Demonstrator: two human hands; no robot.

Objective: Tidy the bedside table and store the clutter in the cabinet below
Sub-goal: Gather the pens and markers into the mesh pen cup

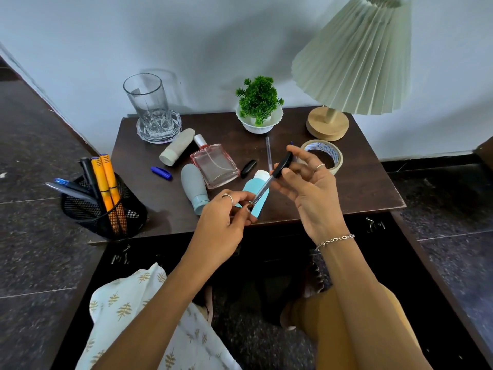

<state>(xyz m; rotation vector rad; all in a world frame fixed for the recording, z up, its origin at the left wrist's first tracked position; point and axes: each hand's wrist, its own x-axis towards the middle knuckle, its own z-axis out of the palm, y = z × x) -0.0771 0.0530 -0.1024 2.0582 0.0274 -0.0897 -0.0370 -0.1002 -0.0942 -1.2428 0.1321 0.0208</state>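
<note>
Both hands meet over the table's (346, 190) front edge: left hand (226, 212) pinches the pen (262, 189) low, its barrel slanting up-right into the cap (282, 164) pinched by right hand (306, 182).

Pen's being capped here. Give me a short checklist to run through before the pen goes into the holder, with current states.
1. Left hand grips pen: ok.
2. Right hand holds black cap: ok.
3. Cap fully seated on pen: cannot tell.
4. Mesh holder upright, within reach at the table corner: ok.
5. Room in holder beside the orange pens: ok.
6. Other loose caps matched: not ok.
</note>
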